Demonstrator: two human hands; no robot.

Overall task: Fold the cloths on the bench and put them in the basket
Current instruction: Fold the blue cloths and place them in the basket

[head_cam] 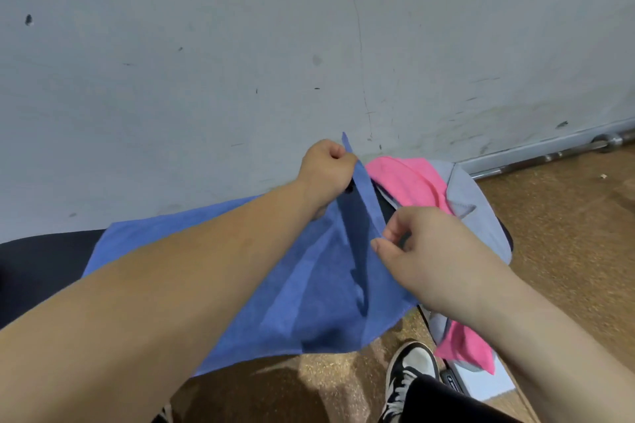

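Big grey wall (206,45) w/ dark marks at the back. Brown speckled floor (567,233) on the R side. A dark desk (41,271) stands by the wall. The blue cloth (309,285) lies spread over the desk, near edge hanging off, one edge pulled up in a ridge. A grey cloth (474,203) & a pink cloth (409,178) lie bunched at the desk's R end. L grip (326,172) is a tight fist on the ridge's far end. R grip (422,251) pinches the near end w/ thumb & finger. A black & white shoe (412,367) is on the floor below.
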